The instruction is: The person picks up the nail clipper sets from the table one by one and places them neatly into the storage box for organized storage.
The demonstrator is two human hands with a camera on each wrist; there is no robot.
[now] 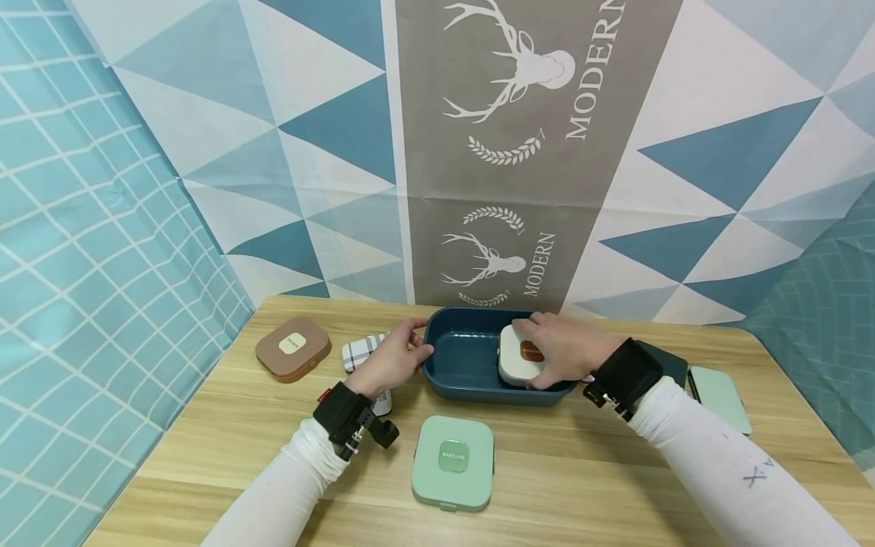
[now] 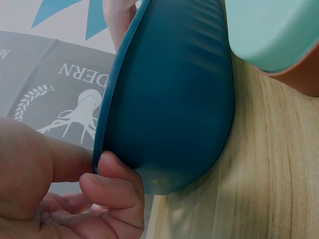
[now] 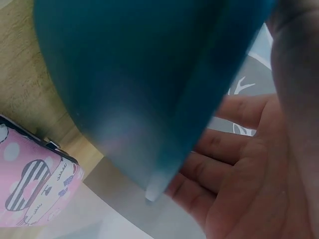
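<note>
A dark blue oblong tub sits near the back edge of the table. My left hand pinches its left rim between thumb and fingers; the left wrist view shows the fingertips right at the lip. Inside the tub, at its right end, lies a white square case with an orange-brown label. My right hand grips this case from above, thumb on the near side and fingers on the far side. In the right wrist view the tub wall hides the case.
In front of the tub lies a mint green case marked MANICURE. To the left are a brown case and a plaid case. At right stand a dark case, another mint case and a pink patterned case. A patterned backdrop rises behind.
</note>
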